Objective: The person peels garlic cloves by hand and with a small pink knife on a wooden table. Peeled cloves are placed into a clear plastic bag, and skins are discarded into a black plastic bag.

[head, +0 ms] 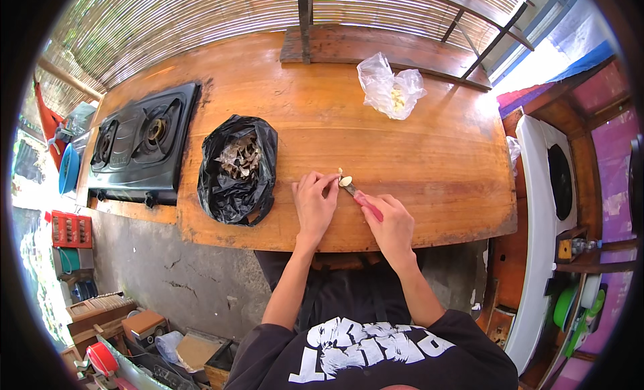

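Observation:
My right hand point(395, 229) grips the pinkish-red handle of a small kitchen knife point(370, 205), its blade pointing away to the left. A pale peeled clove point(345, 181), which looks like garlic, is at the blade's tip. Just beyond it is a smaller pale piece point(340, 170). My left hand point(316, 204) is beside the blade tip, thumb and forefinger bent towards the clove; whether they pinch anything is too small to tell. To the left, an opened black plastic bag point(236, 199) holds dry papery peelings point(240, 157). Farther back, a clear plastic bag point(385, 85) contains pale cloves point(397, 98).
All this is on a wooden table point(302, 128). A black two-burner gas stove point(143, 138) stands at its left. Along the back edge runs a raised wooden plank point(347, 43) with dark posts. A white appliance point(533, 229) flanks the right side. Boxes point(143, 327) clutter the floor lower left.

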`<state>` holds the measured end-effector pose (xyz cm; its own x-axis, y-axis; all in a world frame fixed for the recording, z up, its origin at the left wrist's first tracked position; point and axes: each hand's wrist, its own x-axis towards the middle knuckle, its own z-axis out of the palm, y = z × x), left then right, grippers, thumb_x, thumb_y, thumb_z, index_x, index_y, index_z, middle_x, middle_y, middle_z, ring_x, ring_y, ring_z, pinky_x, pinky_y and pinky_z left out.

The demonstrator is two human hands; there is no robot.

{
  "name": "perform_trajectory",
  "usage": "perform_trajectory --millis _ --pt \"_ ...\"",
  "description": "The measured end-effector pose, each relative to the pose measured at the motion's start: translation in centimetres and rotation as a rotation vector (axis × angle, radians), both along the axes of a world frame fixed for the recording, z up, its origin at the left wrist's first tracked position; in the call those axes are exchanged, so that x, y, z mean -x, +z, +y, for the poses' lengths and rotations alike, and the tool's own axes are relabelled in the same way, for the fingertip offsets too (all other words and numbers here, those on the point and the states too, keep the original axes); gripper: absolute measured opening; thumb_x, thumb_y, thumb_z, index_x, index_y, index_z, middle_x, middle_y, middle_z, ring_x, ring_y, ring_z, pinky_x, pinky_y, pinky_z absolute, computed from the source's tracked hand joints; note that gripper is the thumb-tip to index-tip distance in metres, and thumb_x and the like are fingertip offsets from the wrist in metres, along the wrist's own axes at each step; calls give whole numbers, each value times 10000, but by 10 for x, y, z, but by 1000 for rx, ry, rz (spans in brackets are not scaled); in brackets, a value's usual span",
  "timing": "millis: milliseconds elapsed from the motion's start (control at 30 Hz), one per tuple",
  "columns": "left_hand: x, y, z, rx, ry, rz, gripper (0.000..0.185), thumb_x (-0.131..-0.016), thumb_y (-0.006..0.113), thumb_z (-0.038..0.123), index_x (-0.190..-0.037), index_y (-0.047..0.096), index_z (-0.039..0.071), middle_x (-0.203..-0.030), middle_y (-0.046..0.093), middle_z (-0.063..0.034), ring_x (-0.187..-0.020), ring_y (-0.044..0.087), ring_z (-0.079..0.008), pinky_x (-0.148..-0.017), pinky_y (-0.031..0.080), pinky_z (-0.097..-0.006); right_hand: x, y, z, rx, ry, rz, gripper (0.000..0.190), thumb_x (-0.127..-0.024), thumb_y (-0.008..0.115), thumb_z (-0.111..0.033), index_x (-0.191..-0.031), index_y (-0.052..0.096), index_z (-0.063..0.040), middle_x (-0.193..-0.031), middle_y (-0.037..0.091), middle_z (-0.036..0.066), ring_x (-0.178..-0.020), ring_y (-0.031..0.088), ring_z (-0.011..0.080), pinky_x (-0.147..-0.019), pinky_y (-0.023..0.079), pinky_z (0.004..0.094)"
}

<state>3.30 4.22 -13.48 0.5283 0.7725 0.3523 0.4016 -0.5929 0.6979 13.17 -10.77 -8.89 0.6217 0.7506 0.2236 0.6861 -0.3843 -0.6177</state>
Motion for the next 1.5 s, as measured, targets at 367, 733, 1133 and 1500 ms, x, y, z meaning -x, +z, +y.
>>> perform_trajectory --millis 367,733,1133,1500 --pt "0 0 2 41 -14 -3 221 -944 705 122 -1135 804 169 -891 643 -12 -906 605 -204 -858 377 -378 -5 -8 2 -67 -30 63 215 -899 785 -152 -1111 786 -118 -1008 740 66 -908 713 290 -779 565 397" --pt "-4 -1 -1 -136 -13 163 301 -960 645 115 -1226 765 188 -972 591 -38 -960 576 -233 -866 379 -407 -10 2 3 -11 -22 -29 243 -905 778 -150 -1148 778 -133 -1005 729 58 -931 697 279 -790 557 393" --pt "-3 1 0 -34 -7 72 286 -992 636 142 -1254 744 178 -944 610 -30 -955 589 -223 -867 382 -399 -13 -10 10 -95 -36 -32 243 -895 783 -139 -1138 782 -131 -999 729 51 -913 694 275 -778 555 396" --pt "-2 2 0 -17 11 138 290 -993 643 180 -1273 714 155 -947 622 -43 -979 590 -247 -903 391 -427 -42 25 18 -217 -107 -75 250 -903 772 -123 -1151 769 -93 -1010 744 91 -926 707 294 -777 564 409"
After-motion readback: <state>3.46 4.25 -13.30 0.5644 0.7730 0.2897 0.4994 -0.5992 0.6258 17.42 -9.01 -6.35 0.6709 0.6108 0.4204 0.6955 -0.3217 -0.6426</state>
